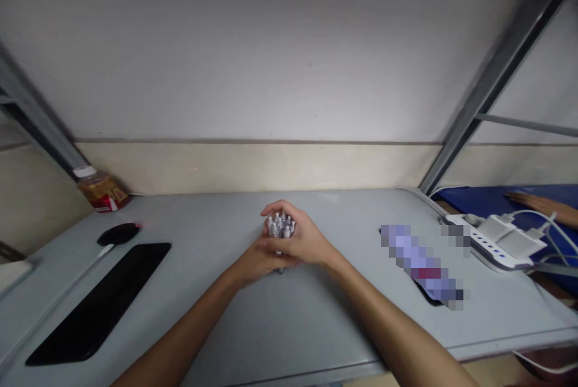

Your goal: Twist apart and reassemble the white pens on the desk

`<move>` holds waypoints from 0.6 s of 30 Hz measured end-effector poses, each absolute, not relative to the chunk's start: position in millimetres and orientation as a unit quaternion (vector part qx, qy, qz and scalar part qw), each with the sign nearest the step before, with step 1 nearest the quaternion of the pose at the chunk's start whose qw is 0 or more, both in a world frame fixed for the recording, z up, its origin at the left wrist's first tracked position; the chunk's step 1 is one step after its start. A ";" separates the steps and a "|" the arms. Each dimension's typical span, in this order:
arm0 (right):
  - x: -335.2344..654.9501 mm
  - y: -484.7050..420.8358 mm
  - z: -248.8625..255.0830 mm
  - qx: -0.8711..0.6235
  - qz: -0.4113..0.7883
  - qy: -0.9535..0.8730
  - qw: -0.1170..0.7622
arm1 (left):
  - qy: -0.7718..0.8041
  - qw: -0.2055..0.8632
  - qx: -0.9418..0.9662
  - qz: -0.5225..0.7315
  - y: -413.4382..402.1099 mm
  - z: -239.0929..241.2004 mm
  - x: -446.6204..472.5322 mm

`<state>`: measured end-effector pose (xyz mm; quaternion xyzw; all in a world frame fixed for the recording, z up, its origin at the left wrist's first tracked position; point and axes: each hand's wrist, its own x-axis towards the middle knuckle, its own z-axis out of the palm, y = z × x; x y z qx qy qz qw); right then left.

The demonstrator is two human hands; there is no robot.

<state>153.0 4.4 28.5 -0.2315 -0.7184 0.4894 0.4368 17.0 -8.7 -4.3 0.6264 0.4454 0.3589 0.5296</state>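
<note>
— Where the two forearms come in from the near edge and meet at mid-table: both hands wrapped round one thing?

— Yes. Left hand (256,262) curled low round the bundle of pens (280,226), right hand (301,238) closed over its right side and top, fingers (279,206) hooked across the far side. Held upright, pale tips poking up between the two hands. Lower end hidden behind the palms, just above the grey table (316,327); touching it or not, cannot tell.

— And to the near left?

— Flat black keyboard (102,300), lying slantwise, well apart from the hands. Just beyond its far end, a black mouse (118,233) with a red glow at its right edge.

— On the right?

— Blurred-out flat object (422,263), slantwise on the table, well right of the hands. Past that, a white power strip (492,241) with chargers plugged in and white cables trailing off right.

— Farther still?

— Far left corner, small jar (102,188) with a white cap and red label, standing against the wall base. Far right, another person's hand (539,203) resting flat on a blue surface (478,200), well clear of the bundle. Behind all, plain pale wall (271,62), and a grey metal strut (492,74) slanting up at the right.
</note>
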 end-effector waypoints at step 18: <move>179.5 17.9 21.0 -0.301 0.532 -0.670 0.421 | 0.441 0.550 0.598 0.382 -7.9 0.9 22.2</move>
